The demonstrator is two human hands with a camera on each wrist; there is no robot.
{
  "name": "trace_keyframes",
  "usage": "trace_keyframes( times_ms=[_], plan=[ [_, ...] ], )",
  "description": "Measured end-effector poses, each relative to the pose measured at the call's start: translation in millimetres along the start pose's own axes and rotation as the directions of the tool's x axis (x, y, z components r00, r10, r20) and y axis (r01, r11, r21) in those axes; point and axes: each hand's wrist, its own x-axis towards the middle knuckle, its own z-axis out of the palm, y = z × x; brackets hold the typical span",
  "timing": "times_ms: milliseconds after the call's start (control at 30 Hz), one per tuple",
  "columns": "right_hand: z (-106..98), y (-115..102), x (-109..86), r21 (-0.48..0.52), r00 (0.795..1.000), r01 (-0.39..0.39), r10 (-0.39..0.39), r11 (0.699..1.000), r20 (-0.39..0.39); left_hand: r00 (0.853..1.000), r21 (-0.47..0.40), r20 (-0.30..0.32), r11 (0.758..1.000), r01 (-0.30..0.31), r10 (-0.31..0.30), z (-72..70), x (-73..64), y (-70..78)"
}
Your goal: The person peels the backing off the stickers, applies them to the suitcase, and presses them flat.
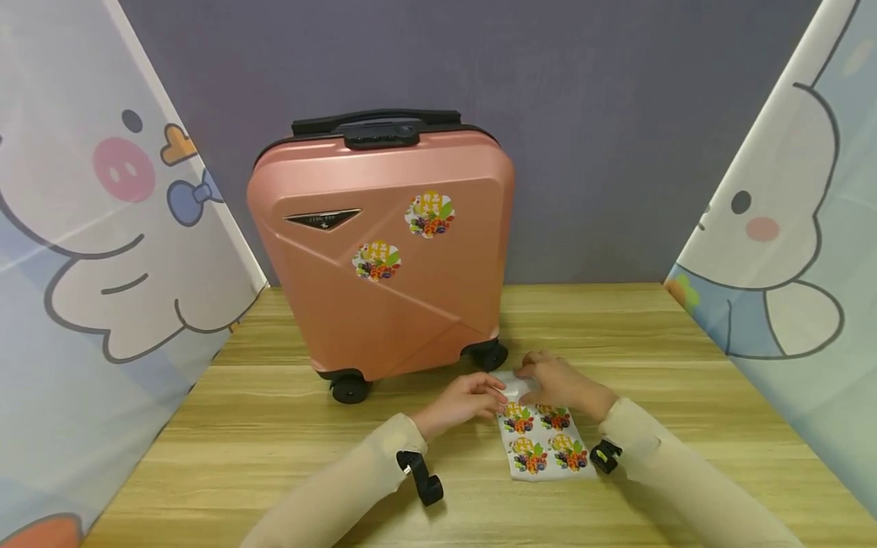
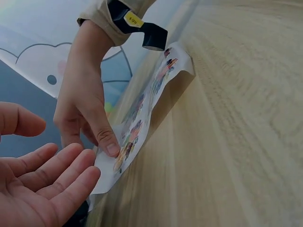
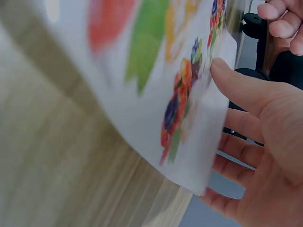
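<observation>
A white sheet of round fruit stickers (image 1: 517, 456) slants up off the wooden table in front of the suitcase. My right hand (image 1: 558, 383) pinches its far end, the thumb (image 3: 239, 87) on the printed face and the fingers behind. Close to the sheet's far left corner is my left hand (image 1: 462, 405); in the left wrist view its fingers (image 2: 57, 177) are spread loosely, palm up, with nothing held. The pink suitcase (image 1: 411, 320) stands upright behind both hands, bearing two fruit stickers (image 1: 376, 261) like those on the sheet.
The suitcase rests on black wheels (image 1: 350, 390), its front right wheel close to the sheet's far end. Black wrist straps (image 1: 421, 479) hang from both sleeves. A grey wall (image 1: 582, 152) and cartoon-printed cloths (image 1: 767, 251) border the wooden table (image 1: 274, 441).
</observation>
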Motion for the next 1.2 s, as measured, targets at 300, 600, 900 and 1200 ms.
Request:
trace_keyframes(
  times_ms=[300,600,900,1200],
  plan=[
    [-0.8,-1.9,2.9,-0.018,0.998,-0.015,0.014,1.000,-0.060,0.998,0.080,-0.041,0.996,-0.051,0.054,-5.5,0.9,5.9],
    [-16.4,-0.4,2.9,0.123,0.995,0.026,-0.014,0.992,-0.099,0.987,0.159,-0.071,0.979,-0.130,0.143,-8.7,-0.9,16.8],
    [-32.9,2.9,3.2,0.279,1.000,0.015,-0.011,0.960,-0.018,0.972,0.263,-0.072,0.944,-0.198,0.224,-8.6,-2.7,29.3],
    [-50.6,0.9,6.2,0.410,1.000,0.028,-0.025,0.912,-0.013,0.960,0.323,-0.068,0.916,-0.237,0.272,-6.3,-3.2,36.8]
  ],
)
